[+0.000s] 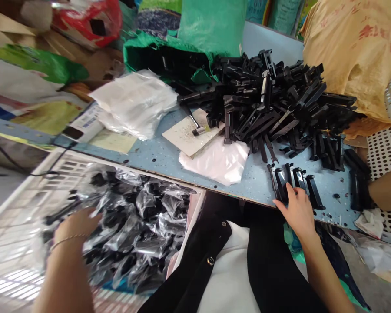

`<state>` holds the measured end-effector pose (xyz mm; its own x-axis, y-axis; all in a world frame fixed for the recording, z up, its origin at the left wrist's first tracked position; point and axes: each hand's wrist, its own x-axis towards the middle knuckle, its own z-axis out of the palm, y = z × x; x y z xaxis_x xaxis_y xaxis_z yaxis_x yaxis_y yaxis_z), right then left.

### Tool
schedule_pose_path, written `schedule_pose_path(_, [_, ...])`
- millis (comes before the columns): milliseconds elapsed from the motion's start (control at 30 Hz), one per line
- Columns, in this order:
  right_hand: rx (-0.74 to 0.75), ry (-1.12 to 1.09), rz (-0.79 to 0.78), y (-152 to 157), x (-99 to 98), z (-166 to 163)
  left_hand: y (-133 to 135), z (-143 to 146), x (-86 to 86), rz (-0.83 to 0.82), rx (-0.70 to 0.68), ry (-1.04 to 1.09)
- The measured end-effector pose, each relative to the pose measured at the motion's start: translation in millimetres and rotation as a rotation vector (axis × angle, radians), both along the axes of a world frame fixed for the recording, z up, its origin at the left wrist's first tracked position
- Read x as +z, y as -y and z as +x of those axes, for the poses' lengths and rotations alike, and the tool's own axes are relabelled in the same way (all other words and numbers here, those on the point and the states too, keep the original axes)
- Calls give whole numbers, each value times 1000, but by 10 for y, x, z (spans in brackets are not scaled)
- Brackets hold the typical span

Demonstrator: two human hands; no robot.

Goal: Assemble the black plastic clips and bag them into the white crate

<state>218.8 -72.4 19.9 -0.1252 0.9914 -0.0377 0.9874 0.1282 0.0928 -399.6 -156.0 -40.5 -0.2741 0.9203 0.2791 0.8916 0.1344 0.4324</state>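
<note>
My left hand (76, 226), blurred by motion, is above a white plastic basket (22, 191). Its fingers look stretched out, and I see nothing held in them. Below it lie many black parts in clear plastic bags (146, 230). At the table's front edge, my right hand (298, 211) has its thumb and fingers closed about the near ends of black plastic parts (281, 184). These long, narrow parts lie side by side in a short row. A last part (314, 192) of the row lies just right of the fingers.
A large heap of loose black parts (247, 91) covers the back of the blue table (143, 158). Clear bags (137, 100), a pale board (179, 134) with a small tool (200, 129), and a green sack (133, 56) lie leftward. A yellow sack (355, 56) stands at right.
</note>
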Motion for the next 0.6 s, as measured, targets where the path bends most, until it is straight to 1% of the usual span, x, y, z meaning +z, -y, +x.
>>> schedule_pose_path(33, [2,1,-22,-3,-2,-17,-160,228,50,-14,37,37])
schedule_pose_path(67, [-9,-3,-45,-14,0,-26,-342,534,122,-28,77,90])
schedule_pose_path(100, [-37,-13,-67,-29,6,-25,-536,901,202,-23,105,189])
schedule_pose_path(133, [-78,-33,-86,-46,19,-8,-733,1308,281,6,85,303])
schedule_pose_path(167, [-126,-66,-106,-61,42,27,-925,1730,349,27,-1,366])
schedule_pose_path(200, [-171,-118,-134,-70,76,79,-1105,2139,397,71,-107,346])
schedule_pose_path(233, [-208,-192,-175,-71,120,144,-1267,2511,423,99,-242,306])
schedule_pose_path(267, [-239,-288,-224,-63,171,218,-1406,2824,426,105,-360,254])
schedule_pose_path(300, [-265,-405,-274,-48,223,292,-1520,3065,409,79,-404,183])
schedule_pose_path(333, [-288,-540,-320,-28,271,354,-1608,3228,376,36,-426,115])
schedule_pose_path(367, [-307,-689,-359,-10,308,395,-1671,3318,334,-13,-427,64])
schedule_pose_path(433, [-335,-1007,-403,-4,338,376,-1738,3320,246,-99,-415,48])
schedule_pose_path(500, [-330,-1311,-441,-76,304,192,-1759,3196,185,-143,-454,157])
schedule_pose_path(600, [-291,-1666,-471,-369,168,-343,-1769,3037,174,-174,-501,392])
